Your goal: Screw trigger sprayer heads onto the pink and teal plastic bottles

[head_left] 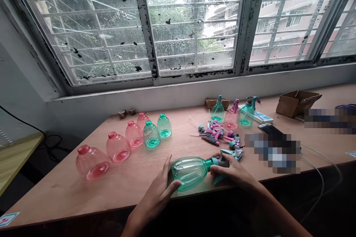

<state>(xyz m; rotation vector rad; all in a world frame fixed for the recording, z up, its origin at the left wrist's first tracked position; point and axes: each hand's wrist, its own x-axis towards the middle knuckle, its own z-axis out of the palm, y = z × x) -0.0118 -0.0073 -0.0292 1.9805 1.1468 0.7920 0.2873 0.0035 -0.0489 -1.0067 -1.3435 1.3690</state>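
Observation:
A clear green spray bottle [190, 172] lies on its side above the table's front edge, its neck pointing right. My left hand [164, 183] cups its base, thumb on the near side and fingers on the far side. At the neck, my right hand [229, 168] grips the grey and green spray head [218, 162], which sits on the bottle's mouth; the fingers partly cover it. Just beyond that hand is a pile of loose pink, green and grey spray heads [215, 133], some with thin tubes.
Several open pink bottles [118, 147] and two open green bottles [151, 134] stand on the left. Bottles with spray heads [246, 113] stand at the back right, near a cardboard box [297, 103]. A phone [275, 133] and white cables [319, 166] lie on the right.

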